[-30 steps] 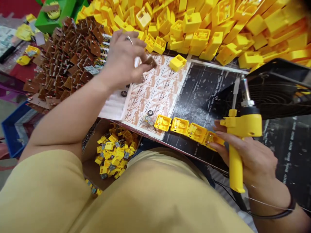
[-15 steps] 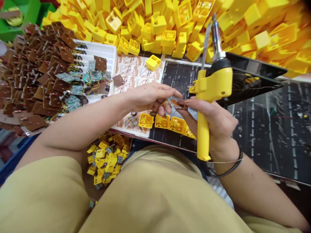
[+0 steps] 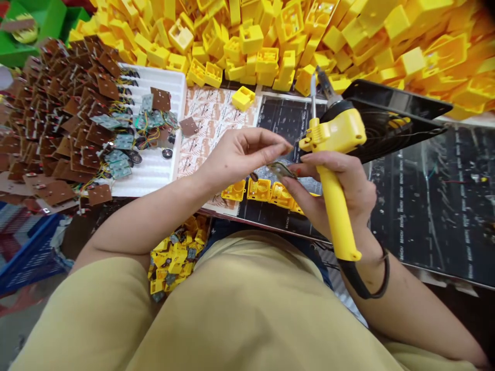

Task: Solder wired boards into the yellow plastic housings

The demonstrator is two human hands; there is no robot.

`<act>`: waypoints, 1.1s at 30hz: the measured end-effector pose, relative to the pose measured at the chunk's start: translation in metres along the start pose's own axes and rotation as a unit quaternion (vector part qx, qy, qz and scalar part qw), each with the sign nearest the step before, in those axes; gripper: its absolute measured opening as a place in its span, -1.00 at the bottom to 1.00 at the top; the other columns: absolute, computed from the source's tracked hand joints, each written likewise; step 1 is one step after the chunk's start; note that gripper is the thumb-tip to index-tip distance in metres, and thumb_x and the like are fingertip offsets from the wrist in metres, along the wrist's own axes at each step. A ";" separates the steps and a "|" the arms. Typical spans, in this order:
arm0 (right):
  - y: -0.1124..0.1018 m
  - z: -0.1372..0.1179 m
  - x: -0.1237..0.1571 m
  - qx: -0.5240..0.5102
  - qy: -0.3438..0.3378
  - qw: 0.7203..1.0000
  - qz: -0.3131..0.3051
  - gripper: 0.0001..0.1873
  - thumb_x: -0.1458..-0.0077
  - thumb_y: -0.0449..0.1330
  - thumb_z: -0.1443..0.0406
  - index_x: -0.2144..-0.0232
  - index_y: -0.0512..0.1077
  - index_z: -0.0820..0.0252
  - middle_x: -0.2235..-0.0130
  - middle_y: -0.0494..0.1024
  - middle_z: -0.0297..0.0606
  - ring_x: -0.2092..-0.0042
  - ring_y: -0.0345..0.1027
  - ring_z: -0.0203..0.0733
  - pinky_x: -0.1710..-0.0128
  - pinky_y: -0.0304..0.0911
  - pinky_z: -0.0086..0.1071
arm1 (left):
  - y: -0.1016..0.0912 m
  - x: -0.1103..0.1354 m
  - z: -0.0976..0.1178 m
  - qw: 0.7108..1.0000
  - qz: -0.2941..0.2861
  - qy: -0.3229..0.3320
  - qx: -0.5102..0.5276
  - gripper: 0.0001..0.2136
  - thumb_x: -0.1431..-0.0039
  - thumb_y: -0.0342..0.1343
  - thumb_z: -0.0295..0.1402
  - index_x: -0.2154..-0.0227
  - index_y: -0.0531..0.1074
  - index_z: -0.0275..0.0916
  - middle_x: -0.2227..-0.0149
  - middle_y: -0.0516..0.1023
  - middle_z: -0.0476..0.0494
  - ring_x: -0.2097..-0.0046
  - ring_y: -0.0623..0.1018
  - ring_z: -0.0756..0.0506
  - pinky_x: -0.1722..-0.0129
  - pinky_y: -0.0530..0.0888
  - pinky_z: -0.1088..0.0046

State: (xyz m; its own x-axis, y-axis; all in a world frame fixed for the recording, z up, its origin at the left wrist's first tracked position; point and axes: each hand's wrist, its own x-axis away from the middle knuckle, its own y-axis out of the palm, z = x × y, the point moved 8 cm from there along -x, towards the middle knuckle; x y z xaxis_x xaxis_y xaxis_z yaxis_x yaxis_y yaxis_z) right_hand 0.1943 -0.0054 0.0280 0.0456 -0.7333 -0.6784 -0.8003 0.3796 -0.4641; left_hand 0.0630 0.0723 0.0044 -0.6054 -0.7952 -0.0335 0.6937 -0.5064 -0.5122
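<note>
My right hand [image 3: 342,190] is wrapped round a yellow soldering gun [image 3: 338,206], whose metal tip points up and away from me. Between the thumb and a finger of that hand sits a small circuit board [image 3: 281,170], tilted. Just above the board, my left hand [image 3: 247,149] is closed in a pinch; whatever its fingertips hold is too small to make out. A small dark round part [image 3: 253,176] hangs under the left fingers. Below both hands stands a row of open yellow casings [image 3: 259,190], partly hidden by my right hand.
Brown circuit boards [image 3: 65,123] are heaped at the left beside a white ribbed tray [image 3: 154,178] with wired boards. Yellow casings [image 3: 251,38] pile up along the back. A black fan-like unit [image 3: 398,121] stands behind the gun. Filled casings [image 3: 180,257] lie below the table edge.
The soldering gun has tilted, its tip lower and its handle end swung right. The board has turned over in my right fingers. My left fingers have gone from spread to pinched.
</note>
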 end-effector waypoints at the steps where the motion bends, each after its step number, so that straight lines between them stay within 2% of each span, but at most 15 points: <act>1: 0.001 0.000 0.001 -0.009 -0.005 1.000 0.012 -0.58 -0.15 0.41 0.33 0.00 0.38 -0.02 0.19 0.64 -0.44 0.26 0.63 -0.24 0.25 0.58 -0.46 | 0.000 -0.002 0.000 1.000 0.011 -0.005 -0.005 -0.67 -0.53 -0.10 -0.24 -0.14 0.47 -0.20 -0.05 0.66 -0.17 -0.10 0.64 -0.10 -0.11 0.60 0.26; 5: 0.000 0.003 0.007 -0.033 -0.004 0.999 0.009 -0.58 -0.13 0.44 0.30 -0.01 0.42 0.04 0.13 0.66 -0.36 0.21 0.63 -0.20 0.18 0.58 -0.41 | -0.009 -0.008 -0.005 0.999 0.019 -0.006 -0.026 -0.62 -0.55 -0.16 -0.20 -0.11 0.50 -0.24 0.09 0.69 -0.14 0.07 0.69 -0.05 0.10 0.62 0.39; 9: -0.020 0.004 0.013 0.015 -0.020 1.000 -0.015 -0.62 -0.09 0.47 0.35 0.06 0.50 0.06 0.19 0.68 -0.37 0.23 0.62 -0.22 0.16 0.54 -0.42 | -0.018 -0.007 -0.010 0.990 -0.050 0.015 -0.131 -0.77 -0.38 0.10 -0.28 0.15 0.64 -0.23 0.29 0.70 -0.04 0.28 0.66 -0.02 0.27 0.55 0.47; 12: -0.023 0.009 0.021 0.072 -0.039 0.994 -0.075 -0.68 -0.15 0.42 0.36 0.06 0.50 0.07 0.22 0.68 -0.34 0.30 0.59 -0.23 0.26 0.50 -0.41 | -0.010 0.000 -0.017 0.956 -0.106 0.026 -0.273 -0.88 -0.21 0.20 -0.42 0.31 0.66 -0.24 0.40 0.69 -0.04 0.35 0.63 -0.03 0.29 0.48 0.47; 14: -0.014 0.013 0.026 0.082 -0.060 0.988 -0.116 -0.66 -0.20 0.39 0.29 0.00 0.45 0.07 0.16 0.67 -0.30 0.25 0.60 -0.18 0.19 0.53 -0.32 | -0.001 0.005 -0.024 0.926 -0.137 0.021 -0.351 -0.85 -0.20 0.17 -0.48 0.31 0.67 -0.24 0.36 0.71 -0.08 0.31 0.65 -0.07 0.26 0.47 0.43; 17: 0.011 0.018 0.031 0.072 -0.086 0.981 -0.159 -0.64 -0.27 0.33 0.20 -0.05 0.38 0.08 0.01 0.65 -0.19 0.03 0.59 -0.07 -0.09 0.50 -0.12 | 0.009 0.011 -0.029 0.901 -0.161 0.013 -0.403 -0.80 -0.25 0.12 -0.47 0.25 0.68 -0.22 0.27 0.73 -0.12 0.22 0.67 -0.12 0.15 0.47 0.34; 19: 0.030 0.020 0.033 0.057 -0.089 0.977 -0.183 -0.66 -0.31 0.28 0.20 -0.06 0.34 0.10 -0.02 0.63 -0.13 -0.04 0.56 -0.04 -0.18 0.44 -0.06 | 0.010 0.014 -0.029 0.897 -0.162 0.009 -0.411 -0.79 -0.29 0.10 -0.43 0.23 0.67 -0.20 0.24 0.73 -0.13 0.17 0.67 -0.15 0.04 0.45 0.24; 21: 0.044 0.019 0.034 0.051 -0.092 0.975 -0.194 -0.68 -0.33 0.23 0.24 -0.08 0.31 0.11 0.02 0.63 -0.14 -0.03 0.56 -0.06 -0.17 0.43 -0.06 | 0.008 0.017 -0.028 0.899 -0.153 0.001 -0.410 -0.77 -0.33 0.08 -0.39 0.21 0.67 -0.20 0.22 0.73 -0.14 0.14 0.67 -0.17 -0.05 0.41 0.15; 24: 0.051 0.018 0.035 0.058 -0.091 0.978 -0.181 -0.70 -0.34 0.21 0.27 -0.08 0.32 0.13 0.08 0.65 -0.17 0.05 0.59 -0.08 -0.09 0.46 -0.10 | 0.006 0.019 -0.029 0.911 -0.132 -0.016 -0.390 -0.77 -0.32 0.07 -0.39 0.20 0.66 -0.22 0.26 0.72 -0.13 0.16 0.65 -0.15 -0.15 0.35 0.10; 27: 0.040 0.013 0.033 0.064 -0.091 0.982 -0.152 -0.68 -0.31 0.28 0.24 -0.06 0.36 0.13 0.13 0.66 -0.22 0.16 0.60 -0.11 -0.10 0.44 -0.11 | 0.007 0.018 -0.031 0.923 -0.118 -0.020 -0.365 -0.80 -0.26 0.11 -0.40 0.24 0.66 -0.21 0.34 0.71 -0.07 0.24 0.62 -0.10 -0.21 0.31 0.11; 29: 0.025 0.008 0.030 0.064 -0.085 0.986 -0.128 -0.73 -0.27 0.32 0.28 0.01 0.41 0.08 0.20 0.66 -0.31 0.27 0.58 -0.21 -0.04 0.45 -0.22 | 0.008 0.017 -0.032 0.927 -0.113 -0.018 -0.357 -0.81 -0.22 0.12 -0.42 0.27 0.66 -0.20 0.34 0.71 -0.05 0.26 0.61 -0.09 -0.21 0.30 0.11; 31: 0.004 0.001 0.028 0.059 -0.081 0.988 -0.116 -0.78 -0.24 0.35 0.31 0.09 0.45 0.05 0.33 0.62 -0.41 0.40 0.50 -0.31 0.17 0.45 -0.40 | 0.008 0.014 -0.033 0.928 -0.110 -0.020 -0.355 -0.81 -0.20 0.11 -0.42 0.30 0.65 -0.19 0.34 0.70 -0.04 0.26 0.59 -0.08 -0.20 0.29 0.10; 33: -0.019 -0.008 0.030 0.055 -0.094 0.986 -0.124 -0.80 -0.26 0.34 0.22 0.08 0.47 0.04 0.47 0.53 -0.47 0.50 0.41 -0.35 0.37 0.38 -0.48 | 0.009 0.011 -0.032 0.927 -0.110 -0.022 -0.357 -0.81 -0.21 0.09 -0.39 0.31 0.64 -0.20 0.35 0.70 -0.05 0.26 0.58 -0.09 -0.21 0.27 0.10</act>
State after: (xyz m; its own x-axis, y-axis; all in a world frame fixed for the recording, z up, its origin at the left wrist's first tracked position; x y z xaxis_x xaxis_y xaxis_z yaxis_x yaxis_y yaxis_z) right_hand 0.2065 -0.0388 0.0209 0.3495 -0.6979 -0.6251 -0.6809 0.2691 -0.6812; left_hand 0.0499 0.0694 -0.0284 -0.6736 -0.7203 0.1656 0.1104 -0.3195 -0.9411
